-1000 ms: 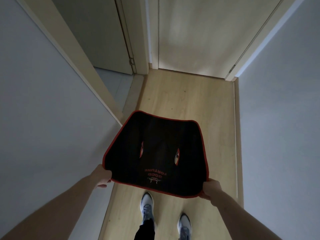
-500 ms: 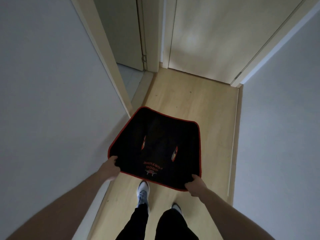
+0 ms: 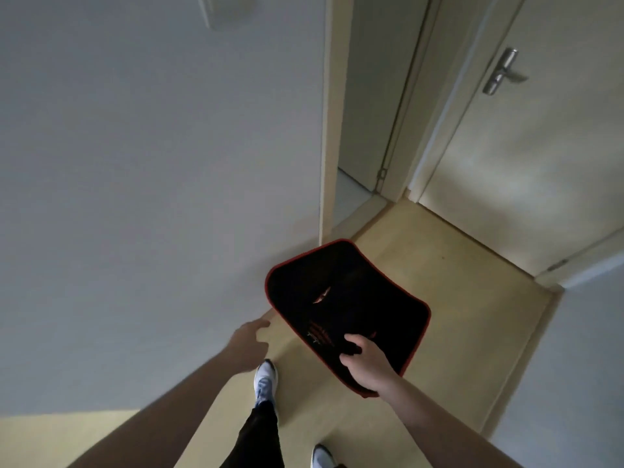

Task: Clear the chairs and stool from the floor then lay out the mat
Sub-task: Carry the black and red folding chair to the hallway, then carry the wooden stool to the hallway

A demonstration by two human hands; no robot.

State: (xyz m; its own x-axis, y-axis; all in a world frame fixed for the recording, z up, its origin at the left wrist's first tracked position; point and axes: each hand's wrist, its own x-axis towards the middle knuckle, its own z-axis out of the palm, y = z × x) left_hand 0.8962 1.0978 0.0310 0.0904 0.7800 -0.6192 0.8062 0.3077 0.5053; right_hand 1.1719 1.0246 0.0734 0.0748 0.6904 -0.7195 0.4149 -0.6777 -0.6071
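Note:
A black mat (image 3: 351,298) with a red border and red lettering hangs low over the wooden floor (image 3: 466,332) of a narrow hallway. My right hand (image 3: 366,364) grips its near edge, fingers curled over the black surface. My left hand (image 3: 248,342) is off the mat, a little to its left beside the wall, fingers loosely apart and holding nothing. No chairs or stool are in view.
A grey wall (image 3: 152,197) runs close on the left. Ahead is a closed cream door with a metal handle (image 3: 503,74), and an open doorway (image 3: 354,184) lies to its left. Another wall (image 3: 580,366) closes the right side. My shoes (image 3: 265,383) stand below the mat.
My left hand has let go of the mat's left corner and moved away. The right hand has shifted to the middle of the near edge, and the mat has swung right and lower.

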